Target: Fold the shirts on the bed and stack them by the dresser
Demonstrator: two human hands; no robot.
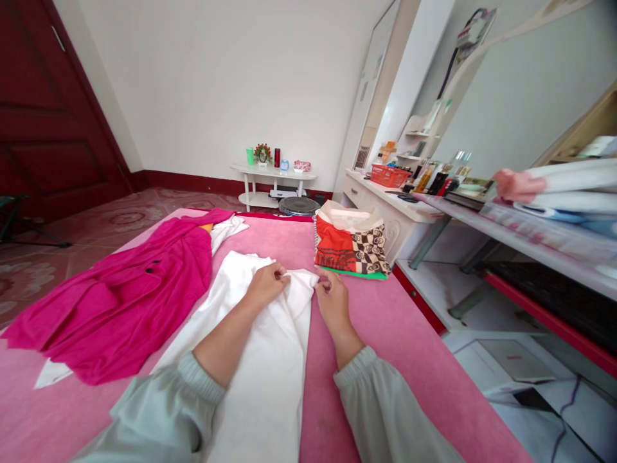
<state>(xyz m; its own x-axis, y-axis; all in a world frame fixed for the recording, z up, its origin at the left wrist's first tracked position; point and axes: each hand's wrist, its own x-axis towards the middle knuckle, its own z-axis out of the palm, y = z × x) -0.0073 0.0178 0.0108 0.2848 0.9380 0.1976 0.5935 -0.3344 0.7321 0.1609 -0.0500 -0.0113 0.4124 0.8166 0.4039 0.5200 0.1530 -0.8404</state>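
A long white garment (263,386) lies stretched out on the pink bed cover (366,405), its kind unclear from this angle. My left hand (266,284) pinches the cloth near its far end. At the far right corner, my right hand (333,297) grips the edge between thumb and fingers. The fabric between both hands is slightly raised and creased. Left of it, a crumpled magenta garment with dark buttons (130,289) rests partly over other white cloth (226,230). Beyond my right hand sits a stack of folded clothes, with a red and patterned top (349,241) uppermost.
A low white table (270,172) with small items stands against the far wall. Along the right are a white dresser (357,191) holding bottles and a red basket (389,175), and a grey shelf (520,222) loaded with goods. A dark red door (58,116) is at left.
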